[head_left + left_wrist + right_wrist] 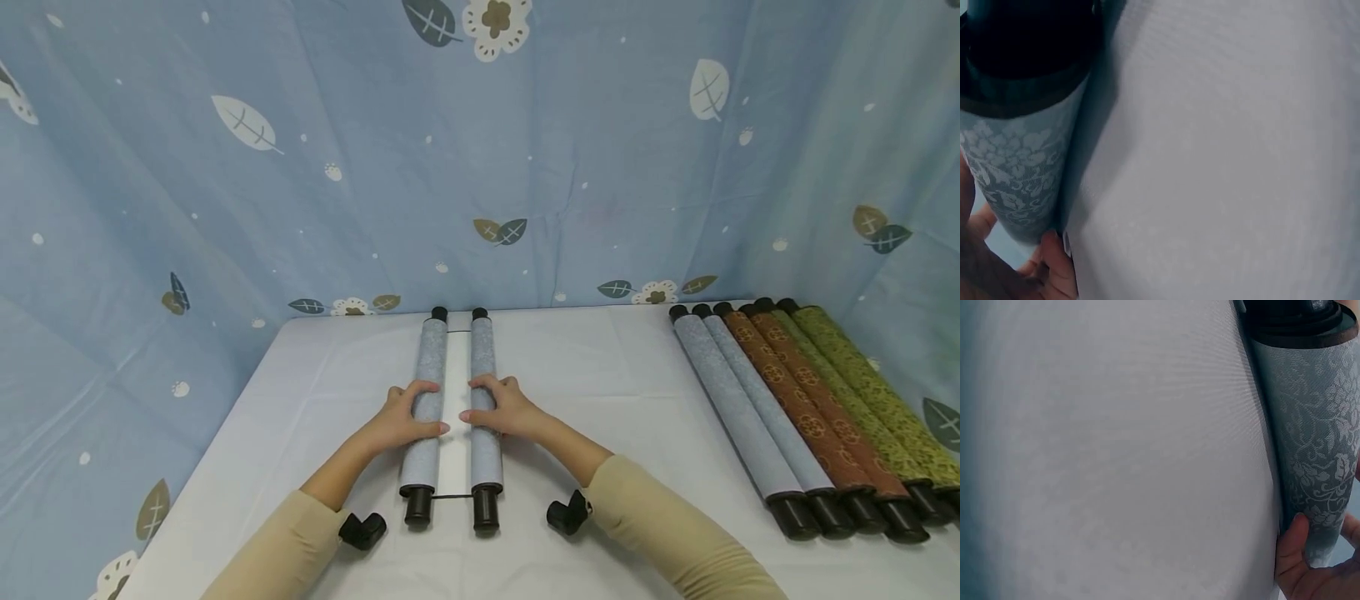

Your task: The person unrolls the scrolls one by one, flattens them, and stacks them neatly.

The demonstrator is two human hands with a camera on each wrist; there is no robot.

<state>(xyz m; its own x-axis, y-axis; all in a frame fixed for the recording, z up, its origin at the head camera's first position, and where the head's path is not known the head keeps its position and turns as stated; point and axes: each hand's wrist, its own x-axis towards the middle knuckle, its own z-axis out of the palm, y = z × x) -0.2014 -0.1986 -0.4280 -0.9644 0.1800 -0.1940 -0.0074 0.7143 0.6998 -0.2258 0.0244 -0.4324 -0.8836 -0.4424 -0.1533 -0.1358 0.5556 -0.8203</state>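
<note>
In the lower middle of the head view a scroll [453, 408] lies on the white table [600, 375], partly unrolled: two pale blue patterned rolls run side by side from near to far, with a narrow strip of white paper showing between them and black caps at both ends. The left hand [405, 417] curls over the left roll [427, 400] about midway along it, fingers over the top and thumb on the inner side. The right hand [504, 410] wraps the right roll [484, 400] the same way. Both hands are closed round their rolls, not flat on them. The left wrist view shows the roll's floral brocade [1016, 169] and its black end cap close up, with fingertips [1054, 265] against its underside beside the white surface; the right wrist view mirrors this, a thumb [1294, 550] pressed to the patterned roll [1316, 444].

The step in hand looks like the scroll being worked open or shut by rolling the two halves; which way cannot be told from a single moment. Either way, the next move calls for both hands turning evenly so the paper stays square and unwrinkled.

At the right of the frame, well apart, a row of closed scrolls [810, 400] lies in blue, brown and green.
</note>
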